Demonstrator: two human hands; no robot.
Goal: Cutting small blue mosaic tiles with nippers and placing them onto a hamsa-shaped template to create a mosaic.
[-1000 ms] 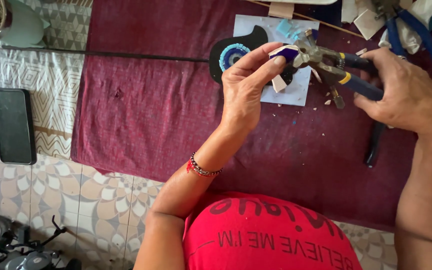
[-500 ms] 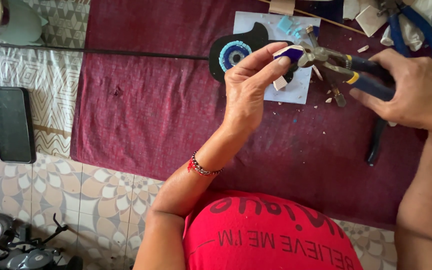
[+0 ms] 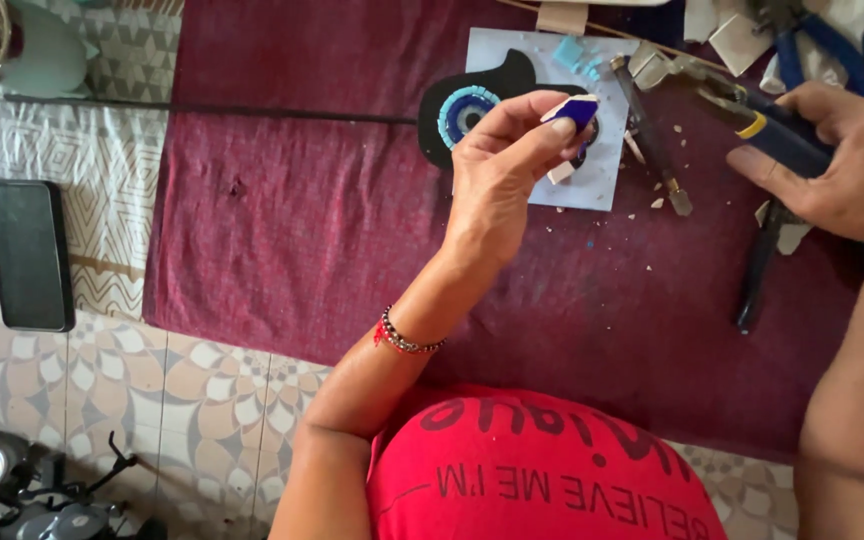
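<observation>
While left hand (image 3: 497, 180) raised, fingers pinching small dark-blue tile chip (image 3: 574, 110), I see right hand (image 3: 837, 160) gripping blue-handled metal nippers (image 3: 742, 105) near maroon cloth's (image 3: 282, 230) far edge.

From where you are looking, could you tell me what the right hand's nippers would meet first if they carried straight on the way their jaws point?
The right hand aims the nippers up-left. Their metal head already overlaps the corner of the white sheet, beside the pale blue tile pieces. Those look first, though height above the sheet is unclear.
</observation>
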